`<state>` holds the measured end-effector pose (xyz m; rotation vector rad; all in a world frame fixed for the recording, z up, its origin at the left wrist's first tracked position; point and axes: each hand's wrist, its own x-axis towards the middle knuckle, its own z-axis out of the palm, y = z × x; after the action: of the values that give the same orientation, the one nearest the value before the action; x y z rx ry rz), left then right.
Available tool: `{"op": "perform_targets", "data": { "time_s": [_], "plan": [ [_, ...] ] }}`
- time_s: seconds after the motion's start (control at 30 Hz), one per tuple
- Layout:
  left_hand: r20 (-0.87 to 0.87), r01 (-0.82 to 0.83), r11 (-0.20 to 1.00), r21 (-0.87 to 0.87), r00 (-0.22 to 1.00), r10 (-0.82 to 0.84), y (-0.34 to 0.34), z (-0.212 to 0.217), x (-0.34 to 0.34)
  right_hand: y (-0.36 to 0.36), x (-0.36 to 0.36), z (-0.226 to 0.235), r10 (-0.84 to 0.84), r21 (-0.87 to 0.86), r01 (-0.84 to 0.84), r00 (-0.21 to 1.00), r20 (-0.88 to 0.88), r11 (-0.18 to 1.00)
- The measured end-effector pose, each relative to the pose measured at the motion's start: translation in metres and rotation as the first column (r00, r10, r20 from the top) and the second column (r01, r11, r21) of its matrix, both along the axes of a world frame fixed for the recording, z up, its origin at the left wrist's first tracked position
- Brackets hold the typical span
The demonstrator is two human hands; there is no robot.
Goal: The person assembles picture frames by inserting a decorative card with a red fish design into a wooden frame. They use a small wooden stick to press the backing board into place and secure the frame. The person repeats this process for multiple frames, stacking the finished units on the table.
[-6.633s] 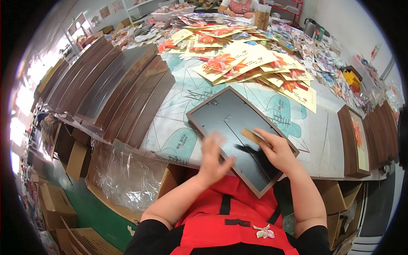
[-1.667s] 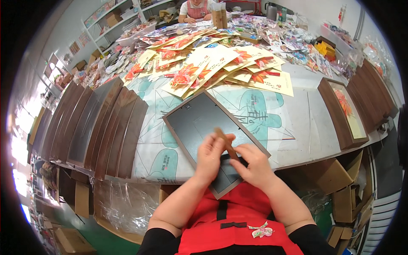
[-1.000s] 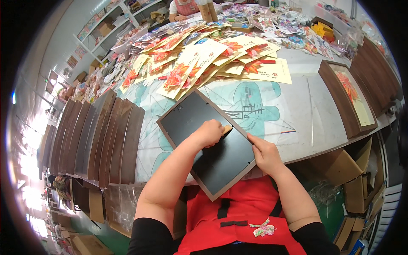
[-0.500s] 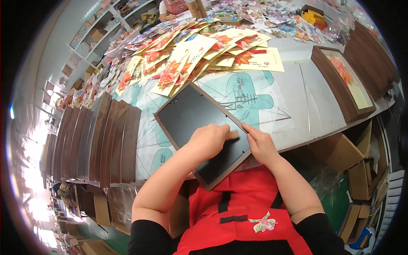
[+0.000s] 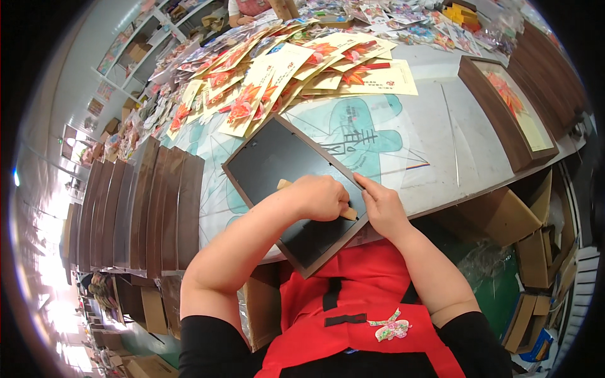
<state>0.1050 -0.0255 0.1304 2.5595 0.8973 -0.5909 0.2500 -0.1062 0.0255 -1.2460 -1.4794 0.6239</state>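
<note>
Seen from the head camera, a dark-framed picture frame [image 5: 268,151] is set diagonally at the near edge of the counter [image 5: 444,164], its black backing turned upward and its nearest corner reaching over a red apron [image 5: 372,277]. A pale brown strip [image 5: 348,214] is gripped in the left hand [image 5: 324,197], the fingers clamped around its middle and both ends left showing above the backing. The right-hand edge of the frame is touched by the right hand [image 5: 386,206], fingers laid along the rim; whether it is clamped from beneath cannot be told. A teal-printed sheet [image 5: 359,129] is spread on the counter beyond the frame, and cream cards [image 5: 271,79] printed in orange and red are heaped farther back. To the left, brown frames [image 5: 189,211] are lined up on edge; to the right, a deep brown frame [image 5: 498,116] with an orange-and-cream picture is stood before another row. Cardboard boxes [image 5: 504,217] are kept below the counter. At the top, a co-worker [image 5: 252,7] is partly cut off by the picture's rim.
</note>
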Motion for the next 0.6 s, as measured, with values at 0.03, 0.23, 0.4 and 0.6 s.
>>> {"op": "perform_targets", "data": {
  "time_s": [0.03,0.23,0.4,0.6],
  "plan": [
    [-0.009,0.003,1.000,-0.030,1.000,-0.003,0.003,0.001,0.002,0.000,-0.001,-0.002,-0.012,0.011,0.012,1.000,-0.001,1.000],
    [-0.079,0.105,0.993,0.049,0.992,-0.101,-0.007,0.011,0.012,0.001,-0.004,-0.001,-0.043,0.037,0.043,0.999,0.006,0.998],
    [-0.080,0.290,0.896,0.336,0.957,-0.279,-0.043,0.016,0.025,0.001,-0.003,-0.003,-0.044,0.033,0.043,0.999,0.029,0.999],
    [0.257,-0.068,0.830,0.554,0.962,-0.093,-0.075,0.000,-0.010,-0.001,-0.001,0.001,-0.060,0.044,0.059,0.998,0.025,0.997]
  ]
}}
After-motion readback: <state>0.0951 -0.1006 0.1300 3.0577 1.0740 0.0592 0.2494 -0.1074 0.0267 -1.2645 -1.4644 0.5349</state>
